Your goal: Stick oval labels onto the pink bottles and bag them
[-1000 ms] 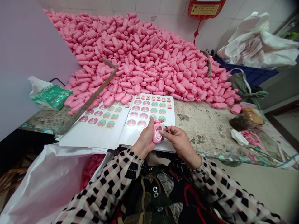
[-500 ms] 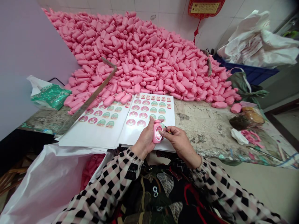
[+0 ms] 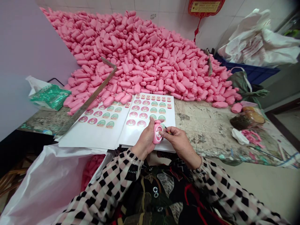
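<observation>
Worn, paint-flecked tabletop [image 3: 195,125] is backed by a tiled wall [image 3: 167,15], against which a great heap of pink bottles [image 3: 140,59] is piled. Two stacks of sticker sheets are laid before the heap, the left stack [image 3: 87,136] and the right stack [image 3: 125,137], both printed in pink and green. One pink bottle [image 3: 157,139] is held upright above the right stack, gripped between the thumb and fingers of the left hand [image 3: 145,137]. Its labelled face is touched by the right hand [image 3: 180,140], whose thumb is pressed near the label [image 3: 158,129]; a small dark tool [image 3: 167,129] is pinched by the same hand's fingers. More pink pieces are contained in a white sack [image 3: 44,178] below the table edge, and a wooden strip [image 3: 93,95] is leaned across the heap's left side.
</observation>
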{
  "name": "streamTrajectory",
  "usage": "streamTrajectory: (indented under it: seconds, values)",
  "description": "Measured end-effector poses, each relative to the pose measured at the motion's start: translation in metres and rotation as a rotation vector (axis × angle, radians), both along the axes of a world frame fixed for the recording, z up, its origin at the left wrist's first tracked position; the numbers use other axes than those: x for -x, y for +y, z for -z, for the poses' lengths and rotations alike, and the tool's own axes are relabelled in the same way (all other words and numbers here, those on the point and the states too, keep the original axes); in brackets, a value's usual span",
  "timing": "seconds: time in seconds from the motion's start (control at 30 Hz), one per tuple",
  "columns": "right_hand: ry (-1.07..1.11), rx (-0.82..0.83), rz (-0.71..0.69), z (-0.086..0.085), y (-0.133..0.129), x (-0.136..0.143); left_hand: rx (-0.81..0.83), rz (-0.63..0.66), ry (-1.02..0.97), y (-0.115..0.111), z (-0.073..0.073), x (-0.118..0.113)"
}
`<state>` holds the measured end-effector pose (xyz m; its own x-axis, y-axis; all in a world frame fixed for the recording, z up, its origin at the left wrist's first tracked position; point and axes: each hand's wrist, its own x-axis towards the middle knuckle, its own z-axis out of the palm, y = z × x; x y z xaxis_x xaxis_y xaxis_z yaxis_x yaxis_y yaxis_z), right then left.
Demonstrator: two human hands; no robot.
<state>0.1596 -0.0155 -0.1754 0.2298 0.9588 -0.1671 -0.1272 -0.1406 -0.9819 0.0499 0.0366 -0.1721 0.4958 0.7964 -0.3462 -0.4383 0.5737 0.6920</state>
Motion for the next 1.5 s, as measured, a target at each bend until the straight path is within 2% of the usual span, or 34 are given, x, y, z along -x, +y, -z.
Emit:
streamTrajectory:
  seconds: [0.3, 0.37, 0.47, 0.53, 0.6, 0.7, 0.8, 0.9, 1.1, 1.2, 1.27, 1.4, 1.5]
  values:
    - [-0.070, 0.037, 0.014, -0.002, 0.000, 0.002, -0.092, -0.050, 0.048, -0.003, 0.002, 0.000]
    - [-0.169, 0.042, -0.004, -0.002, -0.001, -0.001, -0.133, -0.059, 0.084, -0.004, 0.001, 0.000]
    - [-0.460, 0.054, 0.005, -0.002, -0.002, -0.007, -0.185, -0.064, 0.112, -0.006, -0.001, 0.002]
    - [-0.581, 0.065, 0.029, -0.001, -0.003, -0.010, -0.164, -0.052, 0.079, -0.006, -0.001, 0.002]
    - [-0.519, 0.061, 0.030, -0.001, -0.002, -0.010, -0.095, -0.027, 0.013, -0.007, -0.001, 0.001]
    - [-0.198, 0.003, 0.026, -0.003, 0.000, -0.002, 0.006, -0.005, -0.059, -0.008, 0.002, 0.000]
    - [0.098, -0.049, 0.018, -0.004, 0.002, 0.007, 0.064, -0.016, -0.017, -0.008, 0.005, -0.002]
    - [0.231, -0.045, -0.027, -0.005, 0.004, 0.010, 0.076, -0.006, 0.042, -0.007, 0.005, -0.001]
    - [0.163, 0.010, -0.107, -0.005, 0.001, 0.004, 0.054, 0.088, 0.059, -0.003, -0.002, 0.004]
    - [0.143, 0.023, -0.053, -0.004, 0.001, 0.000, 0.010, 0.203, 0.015, -0.006, -0.007, 0.011]
    - [0.104, 0.002, -0.002, -0.003, 0.001, -0.001, -0.079, 0.259, 0.009, -0.010, -0.009, 0.016]
    - [0.039, -0.027, 0.001, -0.003, 0.000, 0.003, -0.279, 0.253, 0.089, -0.020, -0.010, 0.021]
    - [0.034, -0.072, -0.014, -0.003, -0.002, 0.010, -0.346, 0.221, 0.142, -0.022, -0.008, 0.023]
